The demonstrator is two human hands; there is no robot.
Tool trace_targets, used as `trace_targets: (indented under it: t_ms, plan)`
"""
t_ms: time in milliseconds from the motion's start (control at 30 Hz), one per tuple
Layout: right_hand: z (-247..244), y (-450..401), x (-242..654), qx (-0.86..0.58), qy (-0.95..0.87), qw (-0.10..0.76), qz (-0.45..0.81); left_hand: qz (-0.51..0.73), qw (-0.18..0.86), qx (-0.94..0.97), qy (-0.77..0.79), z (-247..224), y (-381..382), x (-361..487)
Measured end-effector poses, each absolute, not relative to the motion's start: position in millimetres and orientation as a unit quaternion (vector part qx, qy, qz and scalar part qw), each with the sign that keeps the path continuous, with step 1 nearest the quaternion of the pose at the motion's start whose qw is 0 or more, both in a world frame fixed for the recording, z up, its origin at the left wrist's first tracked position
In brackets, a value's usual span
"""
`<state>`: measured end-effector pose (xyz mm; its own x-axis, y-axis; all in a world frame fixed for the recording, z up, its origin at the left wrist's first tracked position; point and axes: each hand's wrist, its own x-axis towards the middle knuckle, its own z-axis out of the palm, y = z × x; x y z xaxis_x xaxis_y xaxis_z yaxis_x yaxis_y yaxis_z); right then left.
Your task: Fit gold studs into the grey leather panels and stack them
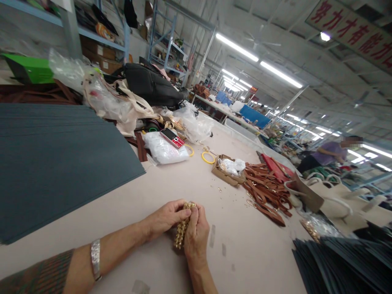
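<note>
A gold metal chain, gathered in several side-by-side strands, hangs between my two hands over the pale tabletop. My left hand pinches its upper end between thumb and fingers, coming in from the left. On the other side my right hand is closed around the same end, its thumb lying along the strands. Both thumbs nearly meet at the top of the chain. Lower strands dangle below the fingers, and parts of the chain are hidden behind the right hand.
Dark sheets are stacked at left, more dark pieces at lower right. Beyond my hands are a cardboard box, brown leather straps, a yellow ring and a red phone on a plastic-wrapped bundle. A person is farther right.
</note>
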<state>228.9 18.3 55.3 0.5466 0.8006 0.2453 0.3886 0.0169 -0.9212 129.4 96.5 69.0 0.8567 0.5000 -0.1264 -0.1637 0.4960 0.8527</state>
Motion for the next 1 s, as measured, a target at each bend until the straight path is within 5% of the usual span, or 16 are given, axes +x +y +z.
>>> trace_targets:
  t_ms: [1000]
  plan:
    - [55,23,234,-0.671,-0.394,0.581,0.239,0.235,0.853,0.414,0.213,66,99,135]
